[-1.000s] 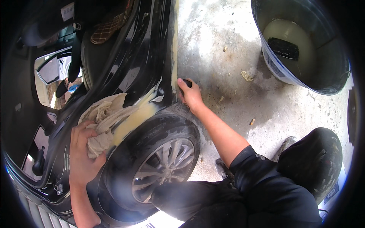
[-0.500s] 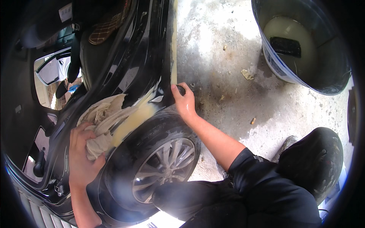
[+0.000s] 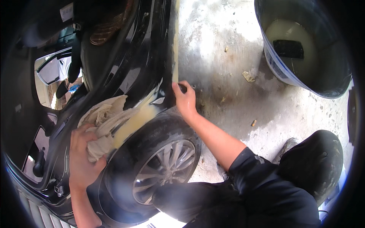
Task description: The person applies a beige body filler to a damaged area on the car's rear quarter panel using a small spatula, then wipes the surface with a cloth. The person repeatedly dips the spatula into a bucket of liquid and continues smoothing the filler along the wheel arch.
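My left hand (image 3: 81, 161) grips a crumpled beige rag (image 3: 108, 114) against the black car body. Beside the rag, a smooth cream-coloured filler patch (image 3: 133, 127) runs along the panel above the wheel arch. A white smear marks the patch's upper end. My right hand (image 3: 186, 102) is closed at the lower body edge, at the near end of a long cream strip (image 3: 175, 57). Something dark shows between its thumb and fingers; I cannot make out what it is. Below both hands is the car's wheel (image 3: 165, 171), with a black tyre and silver spokes.
A large bucket (image 3: 272, 62) of cloudy water stands at the upper right, with a black block (image 3: 288, 48) in it. The concrete floor (image 3: 213, 98) has damp patches and small scraps. An open doorway shows the car's interior at left. My bent knee (image 3: 317, 163) is at right.
My right hand has slid slightly up along the cream strip. My left hand and the rag stay in place. The view has shifted a little.
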